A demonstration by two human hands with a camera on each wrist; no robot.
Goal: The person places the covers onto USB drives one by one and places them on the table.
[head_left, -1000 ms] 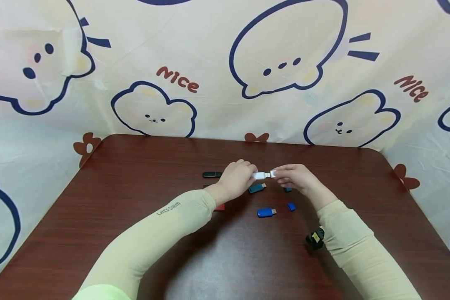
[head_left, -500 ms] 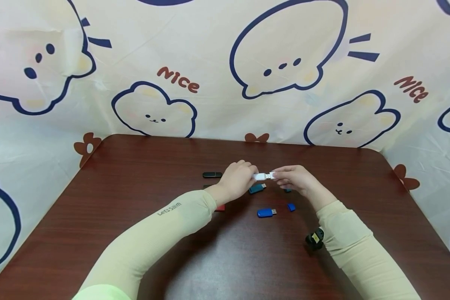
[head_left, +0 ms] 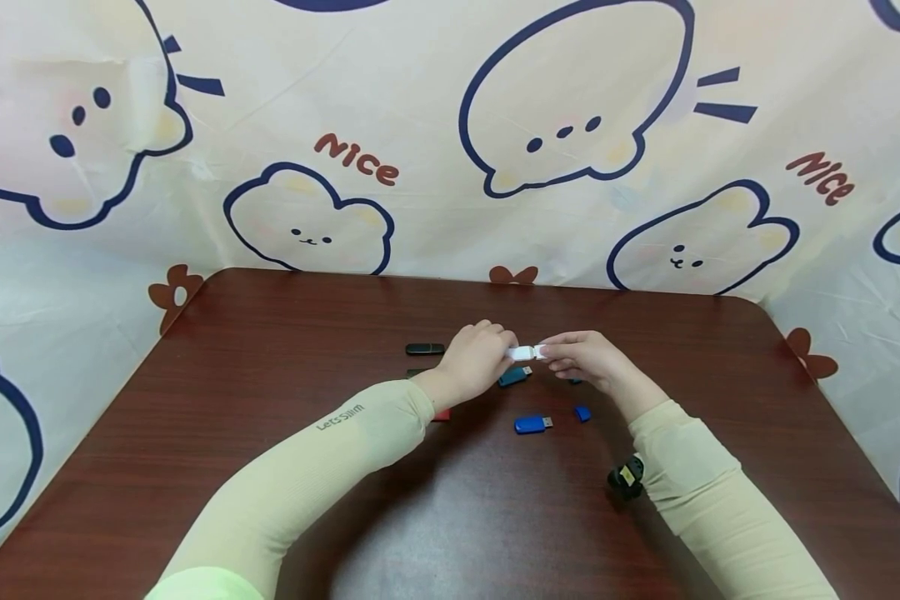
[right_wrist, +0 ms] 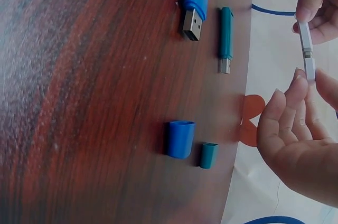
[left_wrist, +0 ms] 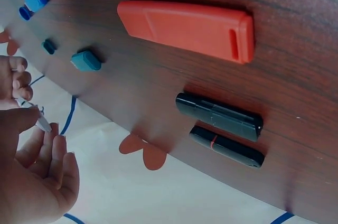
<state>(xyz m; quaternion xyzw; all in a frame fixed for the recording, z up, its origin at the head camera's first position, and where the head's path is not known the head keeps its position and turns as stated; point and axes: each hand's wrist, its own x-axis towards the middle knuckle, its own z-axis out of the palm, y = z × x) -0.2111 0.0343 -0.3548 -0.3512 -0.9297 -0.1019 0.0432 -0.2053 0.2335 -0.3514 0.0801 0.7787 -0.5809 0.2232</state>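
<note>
My left hand point(head_left: 474, 360) pinches a white USB flash drive point(head_left: 521, 353) by its rear end, above the far part of the table. Its small white cap point(right_wrist: 310, 70) is between the thumb and fingertips of my right hand point(head_left: 592, 360). Cap and drive are in line, and the cap covers most of the plug; a sliver of metal shows between them in the right wrist view. Beneath the hands lie a teal flash drive point(right_wrist: 226, 34) with a bare plug and its teal cap point(right_wrist: 208, 155). Nearer me are an uncapped blue flash drive point(head_left: 531, 425) and a blue cap point(head_left: 582, 413).
In the left wrist view, a red flash drive point(left_wrist: 185, 28) and two black ones point(left_wrist: 219, 115) point(left_wrist: 227, 147) lie on the brown table point(head_left: 270, 333). The left forearm partly hides them from the head camera. A printed cloth point(head_left: 420, 225) hangs behind the table.
The right hand has shifted slightly left, bringing the white cap onto the drive's plug. The gap of bare metal has narrowed. My left hand has stayed nearly still.
</note>
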